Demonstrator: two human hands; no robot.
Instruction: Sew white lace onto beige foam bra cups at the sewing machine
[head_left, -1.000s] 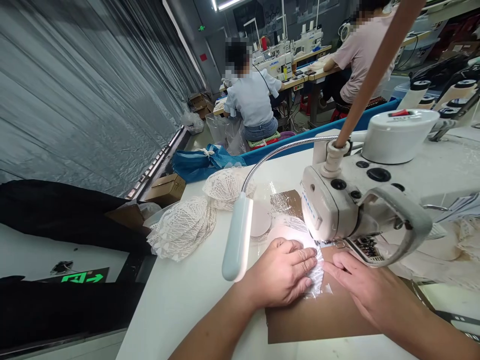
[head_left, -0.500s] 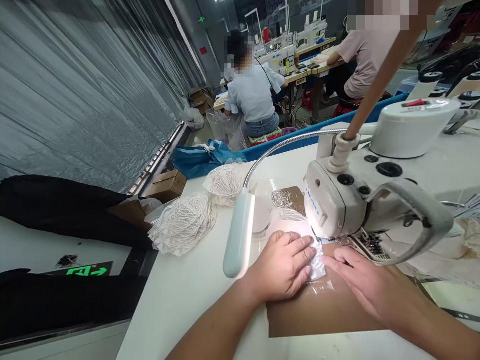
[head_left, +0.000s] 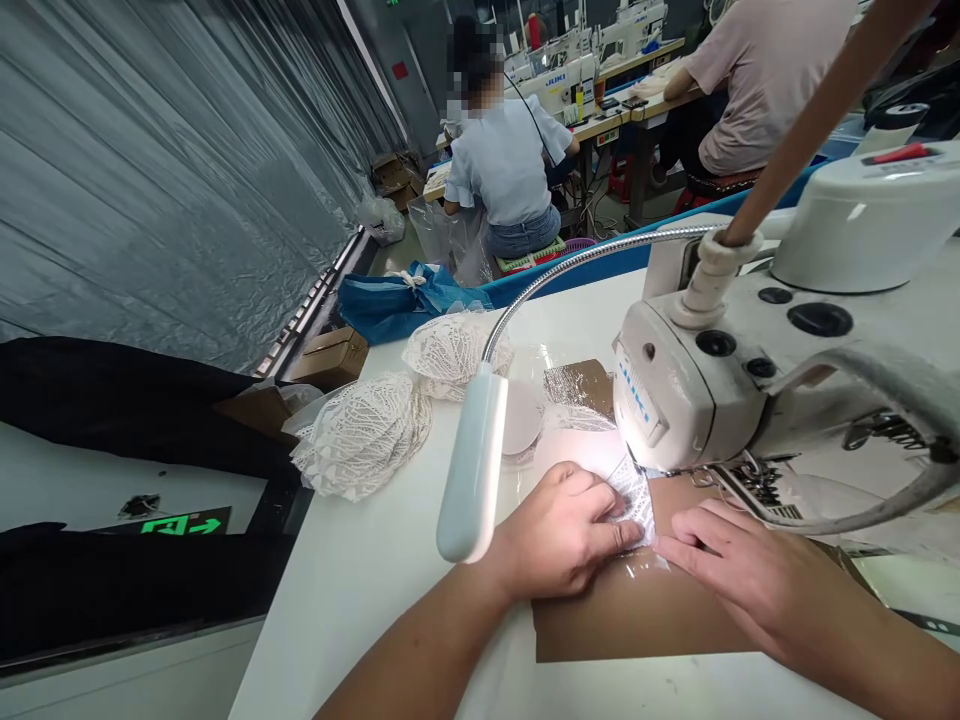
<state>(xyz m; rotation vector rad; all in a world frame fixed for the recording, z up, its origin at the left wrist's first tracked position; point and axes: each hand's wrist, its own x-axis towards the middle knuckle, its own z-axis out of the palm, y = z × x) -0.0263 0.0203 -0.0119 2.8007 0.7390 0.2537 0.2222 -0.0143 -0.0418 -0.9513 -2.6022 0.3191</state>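
Note:
A white lace piece (head_left: 634, 500) lies under the needle area of the sewing machine (head_left: 667, 390), brightly lit. My left hand (head_left: 574, 530) rests on it from the left, fingers curled and pressing the lace down, its thumb stretched toward the lace's right edge. On the other side, my right hand (head_left: 739, 570) lies on the brown sheet (head_left: 637, 620), index finger reaching to the lace's edge and thumb apart from it. Nothing shows in the right hand's grasp. The curled fingers hide part of the lace, and the machine head hides its far end.
A lamp (head_left: 472, 470) on a bendable metal neck hangs left of the machine. Lace stacks (head_left: 367, 435) lie on the white table (head_left: 360, 570) to the left. Behind are a blue cloth (head_left: 405, 300), a person in a light blue top (head_left: 502, 165) and another in pink (head_left: 769, 90).
My left fingers have curled in and the thumb has moved right, baring more lace. My right hand has shifted slightly right and down. The camera view has tilted slightly downward.

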